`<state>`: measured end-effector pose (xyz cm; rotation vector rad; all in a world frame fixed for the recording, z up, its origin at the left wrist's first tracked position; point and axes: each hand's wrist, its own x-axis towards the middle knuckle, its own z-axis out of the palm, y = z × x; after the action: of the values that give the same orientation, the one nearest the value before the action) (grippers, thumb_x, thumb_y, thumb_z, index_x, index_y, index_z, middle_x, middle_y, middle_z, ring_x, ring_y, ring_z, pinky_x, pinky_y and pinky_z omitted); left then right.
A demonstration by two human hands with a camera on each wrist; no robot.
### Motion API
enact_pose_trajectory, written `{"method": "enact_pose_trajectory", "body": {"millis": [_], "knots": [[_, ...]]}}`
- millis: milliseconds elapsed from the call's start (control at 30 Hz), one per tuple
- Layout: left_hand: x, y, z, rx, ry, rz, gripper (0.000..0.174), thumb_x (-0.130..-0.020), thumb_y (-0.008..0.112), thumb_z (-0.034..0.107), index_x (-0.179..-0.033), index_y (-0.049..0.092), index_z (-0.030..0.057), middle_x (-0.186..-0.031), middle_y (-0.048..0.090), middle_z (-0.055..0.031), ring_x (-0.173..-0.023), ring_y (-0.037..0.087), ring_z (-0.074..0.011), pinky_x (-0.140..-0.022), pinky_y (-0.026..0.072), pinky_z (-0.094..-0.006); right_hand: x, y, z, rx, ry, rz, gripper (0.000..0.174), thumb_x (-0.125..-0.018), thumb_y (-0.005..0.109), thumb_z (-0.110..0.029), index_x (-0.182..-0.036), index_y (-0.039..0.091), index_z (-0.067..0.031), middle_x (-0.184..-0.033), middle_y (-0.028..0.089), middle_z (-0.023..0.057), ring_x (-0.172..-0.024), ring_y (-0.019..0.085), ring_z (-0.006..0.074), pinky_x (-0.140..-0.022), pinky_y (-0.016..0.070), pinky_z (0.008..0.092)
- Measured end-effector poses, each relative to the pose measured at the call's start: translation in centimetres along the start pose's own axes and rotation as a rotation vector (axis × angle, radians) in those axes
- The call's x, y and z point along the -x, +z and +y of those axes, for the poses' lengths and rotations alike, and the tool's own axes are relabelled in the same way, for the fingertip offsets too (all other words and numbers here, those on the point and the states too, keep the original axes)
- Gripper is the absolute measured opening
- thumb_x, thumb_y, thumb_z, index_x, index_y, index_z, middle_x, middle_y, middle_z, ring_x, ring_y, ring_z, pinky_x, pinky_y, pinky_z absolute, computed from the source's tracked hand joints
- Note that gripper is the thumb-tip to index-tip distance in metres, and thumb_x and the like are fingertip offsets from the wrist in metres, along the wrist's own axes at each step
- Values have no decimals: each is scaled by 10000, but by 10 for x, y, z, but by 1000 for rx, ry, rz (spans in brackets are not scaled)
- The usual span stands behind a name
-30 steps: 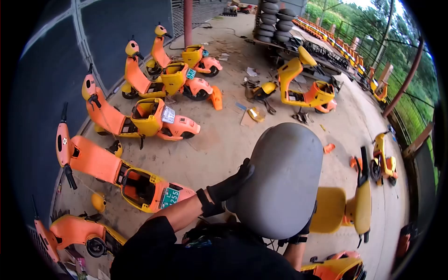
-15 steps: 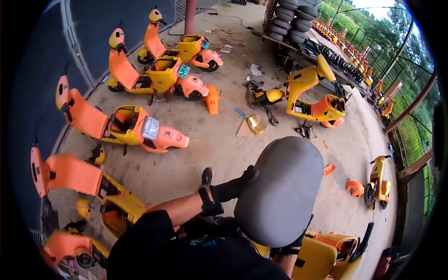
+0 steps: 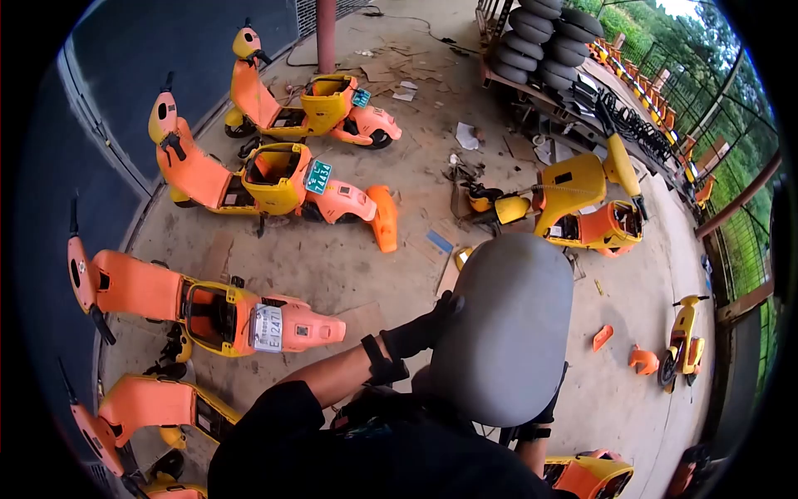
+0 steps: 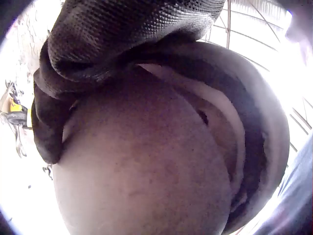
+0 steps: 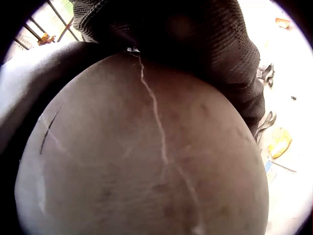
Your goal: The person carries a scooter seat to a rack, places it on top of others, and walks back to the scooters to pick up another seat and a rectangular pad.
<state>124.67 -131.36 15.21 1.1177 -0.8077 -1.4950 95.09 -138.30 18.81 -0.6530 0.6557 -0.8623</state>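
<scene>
Shell [image 3: 503, 333] held up off the floor [image 3: 391, 274]

The left hand [image 3: 426, 328], in a black glove, has its grip clamped on one side of the grey shell; the right hand [image 5: 181, 54] is clamped on the opposite side. A pale jagged line [image 5: 160, 125] marks the surface. Orange-and-yellow scooters [image 3: 141, 287] stand to the left.

Head view: orange-and-yellow scooters lined up along the dark wall [image 3: 104, 83], incl. one with green plate [image 3: 318, 176], one with white plate [image 3: 268, 328]. Orange fender [image 3: 383, 218] on floor at the green-plate one's tail. Red post [image 3: 326, 37] behind. Tyres [image 3: 528, 40] stacked far side, near yellow scooter [image 3: 573, 185]. Blue strip [image 3: 439, 241] on concrete floor [image 3: 332, 258]. Small yellow scooter [image 3: 684, 333] at right, orange shell [image 3: 642, 360] just beside it. Fence [image 3: 744, 249] beyond.
</scene>
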Motion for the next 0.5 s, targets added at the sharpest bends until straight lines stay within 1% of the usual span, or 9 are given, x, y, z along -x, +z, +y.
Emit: {"method": "enact_pose_trajectory", "body": {"millis": [33, 67, 133, 233, 300, 367, 400, 433, 500], "knots": [[0, -6, 37, -122, 165, 44, 647, -914, 223, 528, -1338, 274, 42, -1264, 409, -71, -1113, 412, -127, -941, 346, -261, -22, 13, 1, -13, 12, 36, 592, -878, 338, -558, -1198, 456, -74, -1116, 515, 57, -992, 474, 202, -887, 379, 343], [2, -11, 77, 123, -24, 26, 661, -909, 213, 540, -1345, 261, 47, -1274, 402, -70, -1131, 401, -129, -948, 341, -264, -46, 21, 0, -12, 19, 38, 592, -878, 338, -558, -1198, 456, -74, -1116, 515, 57, -992, 474, 202, -887, 379, 343], [-46, -58, 53, 34, 26, 29, 663, -909, 211, 540, -1352, 249, 48, -1281, 397, -70, -1143, 393, -128, -950, 340, -265, -94, 30, -5, 46, 59, -110, 605, -876, 327, -567, -1206, 452, -76, -1129, 512, 58, -1007, 469, 205, -885, 381, 348], [-97, -113, 65, -61, 112, 78, 647, -913, 214, 528, -1352, 246, 54, -1269, 404, -61, -1131, 397, -118, -941, 347, -265, -176, 75, -11, 0, 125, -100, 614, -876, 320, -569, -1219, 439, -73, -1149, 502, 56, -1024, 459, 204, -890, 376, 347], [-124, -145, 88, -47, 150, 155, 610, -923, 226, 505, -1340, 265, 62, -1230, 427, -41, -1081, 419, -100, -917, 365, -260, -239, 102, -9, 1, 132, -131, 612, -878, 319, -565, -1225, 431, -73, -1153, 498, 54, -1027, 459, 204, -890, 376, 348], [-157, -173, 127, 105, 216, 181, 577, -928, 251, 487, -1329, 283, 74, -1176, 446, -11, -1026, 432, -75, -873, 384, -241, -312, 113, -13, 10, 150, -163, 611, -880, 318, -562, -1231, 423, -73, -1157, 494, 51, -1029, 458, 203, -891, 377, 348], [-148, -168, 188, 306, 125, 76, 540, -937, 262, 458, -1327, 289, 85, -1139, 452, 10, -988, 440, -56, -835, 393, -223, -348, 115, -8, 36, 137, -193, 609, -882, 317, -559, -1239, 414, -75, -1164, 490, 52, -1039, 456, 203, -897, 375, 348], [-184, -194, 178, 156, 254, 226, 519, -947, 256, 431, -1317, 303, 70, -1159, 456, 0, -1000, 453, -72, -862, 389, -231, -387, 122, -9, 58, 113, -232, 608, -884, 317, -555, -1247, 405, -76, -1172, 486, 53, -1049, 454, 203, -903, 374, 348], [-227, -234, 202, 151, 339, 260, 510, -953, 249, 412, -1300, 327, 47, -1175, 460, -15, -1019, 463, -87, -892, 381, -235, -460, 150, -19, 18, 137, -312, 607, -887, 314, -552, -1253, 398, -76, -1176, 484, 55, -1054, 454, 199, -907, 373, 345]]}}
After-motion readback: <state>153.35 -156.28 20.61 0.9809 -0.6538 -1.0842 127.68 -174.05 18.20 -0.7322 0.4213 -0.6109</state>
